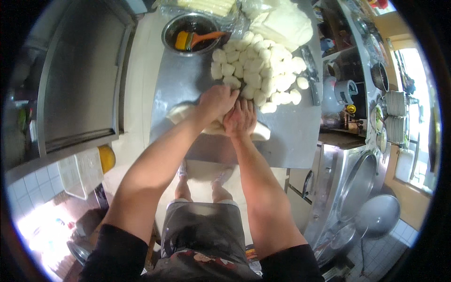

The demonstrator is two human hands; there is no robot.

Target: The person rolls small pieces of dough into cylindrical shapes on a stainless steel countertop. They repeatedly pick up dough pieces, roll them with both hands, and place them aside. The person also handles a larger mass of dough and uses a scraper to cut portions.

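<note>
A long roll of pale dough [260,131] lies crosswise on the metal tabletop in front of me. My left hand [219,102], its fingers curled, is on the dough near its middle. Pressed down beside it, my right hand [241,118] has its fingers bent over the same roll. The two hands almost touch, and whether fingers grip the dough underneath is hidden. Just beyond them sits a pile of small dough pieces [253,78]. A larger mass of dough [287,26], partly under plastic film, rests behind the pile.
A metal bowl [165,39] of dark liquid with an orange-handled brush [206,36] stands at the back left. A long dark-bladed tool [312,75], dusted pale, lies along the right side. Plastic-wrapped pale strips [202,6] are at the far edge. A steel counter [326,190] is on the right.
</note>
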